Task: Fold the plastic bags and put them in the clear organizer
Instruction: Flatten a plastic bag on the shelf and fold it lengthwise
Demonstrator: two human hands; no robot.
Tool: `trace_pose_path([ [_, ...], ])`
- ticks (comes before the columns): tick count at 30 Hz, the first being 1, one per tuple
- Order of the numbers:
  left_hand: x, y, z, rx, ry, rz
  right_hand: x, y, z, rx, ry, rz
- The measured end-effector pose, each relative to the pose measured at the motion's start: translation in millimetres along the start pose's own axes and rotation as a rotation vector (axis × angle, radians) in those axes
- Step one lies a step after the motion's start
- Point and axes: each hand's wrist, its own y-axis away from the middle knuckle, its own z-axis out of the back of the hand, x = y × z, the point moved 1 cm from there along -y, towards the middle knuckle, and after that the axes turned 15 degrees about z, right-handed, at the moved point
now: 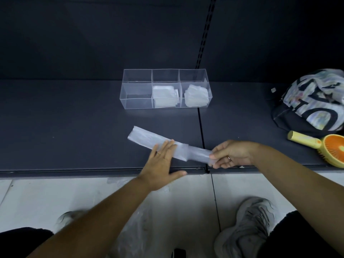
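A clear plastic bag [147,138], folded into a long narrow strip, lies slantwise on the dark shelf [65,127]. My left hand [162,162] lies flat with straight fingers pressing the middle of the strip. My right hand [229,154] pinches the strip's near right end and holds it just above the shelf. Behind stands the clear organizer [136,90] with three compartments: the left one holds nothing, the middle one a stack of folded bags [164,95], the right one another stack of folded bags [197,97].
At the right of the shelf lie a printed black and white cap [312,107] and an orange and yellow hand fan [331,149]. The shelf's front edge runs just below my hands. Loose plastic bags [134,229] and my grey shoes [247,226] are on the floor.
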Motion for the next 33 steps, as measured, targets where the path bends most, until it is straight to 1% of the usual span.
trace_pose_path([
  [3, -48, 9, -13, -0.086, 0.271, 0.046, 21, 8, -11, 0.110, -0.020, 0.031],
  [6, -78, 8, -14, -0.236, 0.575, 0.216, 38, 12, -23, 0.204, -0.007, 0.081],
  [8, -86, 6, -6, -0.281, 0.800, 0.329, 49, 12, -27, 0.197, -0.006, 0.148],
  [9, -88, 5, 0, -0.279, 0.893, 0.350, 53, 10, -25, 0.141, -0.015, 0.202],
  [11, -85, 2, 14, -0.237, 1.072, 0.373, 56, 2, -20, -0.042, -0.029, 0.333],
  [12, -80, 0, 21, -0.197, 1.176, 0.412, 55, -4, -18, -0.107, -0.031, 0.387],
  [13, -73, -4, 26, -0.146, 1.275, 0.476, 53, -10, -21, -0.122, -0.034, 0.417],
  [15, -54, -12, 31, -0.024, 1.396, 0.655, 43, -24, -34, -0.047, -0.039, 0.429],
  [16, -44, -16, 33, 0.045, 1.447, 0.716, 38, -32, -44, -0.004, -0.019, 0.419],
  [18, -29, -22, 34, 0.182, 1.574, 0.734, 30, -45, -62, 0.017, 0.053, 0.396],
  [19, -23, -25, 34, 0.226, 1.628, 0.730, 26, -51, -67, -0.017, 0.097, 0.386],
  [21, -9, -31, 32, 0.243, 1.687, 0.762, 20, -61, -71, -0.115, 0.178, 0.363],
  [26, 26, -42, 29, 0.133, 1.712, 0.949, 13, -70, -73, -0.245, 0.258, 0.342],
  [29, 39, -52, 34, 0.088, 1.600, 0.973, 11, -72, -76, -0.299, 0.263, 0.342],
  [31, 47, -59, 43, -0.004, 1.547, 0.987, 10, -73, -77, -0.319, 0.267, 0.345],
  [33, 55, -65, 54, -0.156, 1.493, 0.944, 7, -73, -78, -0.328, 0.267, 0.357],
])
